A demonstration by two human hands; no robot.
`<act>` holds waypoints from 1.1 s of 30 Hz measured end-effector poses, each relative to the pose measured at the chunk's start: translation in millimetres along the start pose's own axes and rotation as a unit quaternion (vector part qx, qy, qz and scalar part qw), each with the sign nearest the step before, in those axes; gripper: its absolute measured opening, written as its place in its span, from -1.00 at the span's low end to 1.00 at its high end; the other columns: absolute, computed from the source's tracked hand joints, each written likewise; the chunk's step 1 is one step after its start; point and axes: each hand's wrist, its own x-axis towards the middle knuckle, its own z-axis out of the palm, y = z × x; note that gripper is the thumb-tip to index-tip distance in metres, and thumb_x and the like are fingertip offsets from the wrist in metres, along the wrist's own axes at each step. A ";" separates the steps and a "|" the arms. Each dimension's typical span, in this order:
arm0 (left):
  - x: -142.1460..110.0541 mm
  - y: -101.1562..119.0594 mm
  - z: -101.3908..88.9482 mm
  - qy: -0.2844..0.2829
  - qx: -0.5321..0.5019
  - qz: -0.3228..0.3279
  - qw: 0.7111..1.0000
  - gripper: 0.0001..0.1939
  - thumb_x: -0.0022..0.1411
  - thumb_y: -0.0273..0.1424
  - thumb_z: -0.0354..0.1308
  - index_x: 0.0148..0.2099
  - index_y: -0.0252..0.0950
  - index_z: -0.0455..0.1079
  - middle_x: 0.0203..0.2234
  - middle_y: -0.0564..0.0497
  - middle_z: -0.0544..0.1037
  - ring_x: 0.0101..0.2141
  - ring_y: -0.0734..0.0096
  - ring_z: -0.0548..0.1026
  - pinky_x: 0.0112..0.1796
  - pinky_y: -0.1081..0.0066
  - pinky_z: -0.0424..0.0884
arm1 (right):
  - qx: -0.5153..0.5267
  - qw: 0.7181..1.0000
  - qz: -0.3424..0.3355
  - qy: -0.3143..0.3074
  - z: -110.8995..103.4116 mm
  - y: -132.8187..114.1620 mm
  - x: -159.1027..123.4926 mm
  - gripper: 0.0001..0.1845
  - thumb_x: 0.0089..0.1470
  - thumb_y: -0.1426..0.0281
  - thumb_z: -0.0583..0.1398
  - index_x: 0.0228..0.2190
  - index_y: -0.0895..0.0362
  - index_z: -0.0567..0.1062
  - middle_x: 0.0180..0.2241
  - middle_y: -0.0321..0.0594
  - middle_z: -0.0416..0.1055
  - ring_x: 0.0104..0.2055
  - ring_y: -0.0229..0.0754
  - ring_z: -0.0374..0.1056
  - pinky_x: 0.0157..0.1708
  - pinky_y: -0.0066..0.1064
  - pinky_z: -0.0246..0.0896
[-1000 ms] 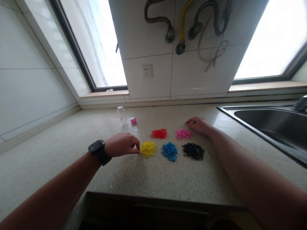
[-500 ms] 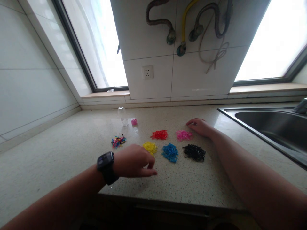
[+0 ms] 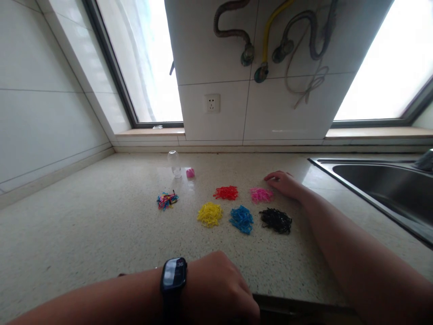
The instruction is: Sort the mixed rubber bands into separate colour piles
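My left hand (image 3: 219, 286), with a black watch on the wrist, hangs over the counter's front edge, its back toward me and its fingers mostly hidden. My right hand (image 3: 283, 183) rests on the counter with fingers loosely stretched out, nearest to a pile of pink rubber bands (image 3: 261, 195). Red bands (image 3: 226, 192) lie left of the pink ones. In front are piles of yellow bands (image 3: 210, 214), blue bands (image 3: 241, 220) and black bands (image 3: 276, 220). A small mixed-colour pile (image 3: 167, 200) sits apart on the left.
Behind the piles stand a clear bottle (image 3: 174, 164), apparently upside down, and a pink cap (image 3: 190, 173). A steel sink (image 3: 372, 180) is set into the speckled counter (image 3: 101, 225) at the right. Hoses and a socket (image 3: 212, 104) are on the tiled wall.
My left hand has left the yellow pile and moved toward me and to the right, down to the counter's front edge, uncovering the mixed pile. My right hand has stayed in place.
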 end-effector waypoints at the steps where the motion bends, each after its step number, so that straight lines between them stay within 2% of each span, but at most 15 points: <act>1: -0.2 -0.5 0.8 0.002 0.013 0.004 1.000 -0.80 0.26 -0.30 0.13 -0.41 -0.21 0.29 -0.57 0.17 0.43 -0.50 0.51 0.36 -0.53 0.41 0.11 | -0.001 1.000 0.000 0.000 -0.4 -0.4 -0.2 -0.70 0.07 0.29 0.17 -0.20 0.00 0.64 -0.10 -0.14 0.53 -0.02 -0.03 0.41 0.15 -0.19 0.13; 4: -0.4 -0.6 1.9 0.000 0.038 0.008 0.999 -0.75 0.29 -0.30 0.09 -0.44 -0.23 0.25 -0.59 0.16 0.42 -0.51 0.51 0.35 -0.53 0.40 0.10 | -0.006 1.000 0.001 -0.005 -1.5 -2.0 -0.8 -0.71 0.07 0.29 0.17 -0.19 0.00 0.63 -0.11 -0.14 0.54 -0.01 -0.03 0.41 0.16 -0.17 0.12; 9: -0.7 -0.6 3.3 0.017 0.035 0.016 0.999 -0.71 0.34 -0.21 0.05 -0.41 -0.21 0.30 -0.57 0.16 0.45 -0.50 0.51 0.37 -0.53 0.39 0.12 | -0.006 1.000 -0.003 -0.010 -4.0 -7.4 -3.9 -0.71 0.08 0.30 0.18 -0.18 0.03 0.62 -0.08 -0.11 0.53 0.03 0.00 0.39 0.19 -0.11 0.08; 14: 0.4 0.0 4.8 0.035 0.047 0.024 0.998 -0.68 0.35 -0.17 0.06 -0.42 -0.22 0.29 -0.57 0.17 0.45 -0.49 0.52 0.40 -0.54 0.39 0.14 | 0.077 0.997 0.029 -0.005 -10.3 -18.9 -9.1 -0.69 0.10 0.32 0.15 -0.16 0.11 0.60 -0.14 -0.08 0.56 -0.14 -0.08 0.46 -0.03 -0.25 0.30; 17: 1.5 0.6 4.6 0.039 0.059 0.025 0.997 -0.63 0.32 -0.14 0.11 -0.46 -0.23 0.26 -0.58 0.18 0.46 -0.50 0.53 0.41 -0.55 0.38 0.13 | 0.157 0.987 0.022 0.024 -19.5 -40.5 -10.5 -0.68 0.12 0.28 0.14 -0.15 0.12 0.57 -0.17 -0.09 0.57 -0.21 -0.12 0.46 -0.15 -0.32 0.34; 19: 2.0 0.8 4.0 0.037 0.063 0.029 0.997 -0.62 0.30 -0.14 0.13 -0.48 -0.24 0.25 -0.58 0.17 0.48 -0.50 0.52 0.43 -0.56 0.37 0.13 | 0.191 0.980 -0.005 0.051 -28.7 -67.9 -10.1 -0.66 0.13 0.23 0.14 -0.14 0.13 0.56 -0.18 -0.09 0.57 -0.25 -0.14 0.44 -0.19 -0.32 0.33; 21: 2.2 0.7 3.3 0.029 0.067 0.033 0.997 -0.62 0.29 -0.13 0.14 -0.49 -0.24 0.26 -0.58 0.17 0.49 -0.50 0.51 0.44 -0.57 0.37 0.11 | 0.204 0.976 -0.041 0.063 -38.8 -106.0 -8.5 -0.67 0.13 0.23 0.15 -0.16 0.15 0.56 -0.22 -0.10 0.56 -0.28 -0.16 0.42 -0.22 -0.33 0.31; 24: 2.3 0.7 1.8 0.012 0.070 0.031 0.997 -0.63 0.31 -0.12 0.12 -0.46 -0.23 0.31 -0.55 0.16 0.53 -0.49 0.50 0.46 -0.57 0.37 0.10 | 0.195 0.974 -0.116 -0.020 -49.5 -173.7 -4.5 -0.70 0.14 0.27 0.16 -0.19 0.17 0.57 -0.29 -0.14 0.55 -0.34 -0.19 0.39 -0.31 -0.37 0.28; 26: 2.4 1.0 0.3 -0.002 0.072 0.026 0.997 -0.65 0.32 -0.11 0.10 -0.43 -0.21 0.35 -0.51 0.15 0.55 -0.46 0.49 0.48 -0.56 0.39 0.12 | 0.182 0.968 -0.152 -0.079 -49.0 -216.6 -0.3 -0.73 0.14 0.30 0.18 -0.19 0.17 0.57 -0.30 -0.15 0.56 -0.35 -0.21 0.40 -0.34 -0.40 0.26; 29: 2.3 2.2 -2.3 -0.015 0.082 0.022 0.996 -0.64 0.34 -0.10 0.07 -0.41 -0.21 0.37 -0.49 0.15 0.56 -0.45 0.48 0.49 -0.56 0.38 0.13 | 0.150 0.955 -0.219 -0.134 -33.1 -267.1 9.0 -0.78 0.11 0.35 0.22 -0.20 0.16 0.58 -0.27 -0.17 0.58 -0.32 -0.24 0.42 -0.30 -0.44 0.23; 33: 1.8 3.2 -5.7 -0.024 0.082 0.023 0.996 -0.73 0.35 -0.19 0.08 -0.37 -0.20 0.37 -0.45 0.16 0.58 -0.42 0.48 0.50 -0.54 0.40 0.15 | 0.090 0.935 -0.286 -0.188 5.5 -307.8 21.5 -0.75 0.10 0.41 0.21 -0.17 0.17 0.59 -0.21 -0.14 0.59 -0.26 -0.22 0.45 -0.26 -0.46 0.22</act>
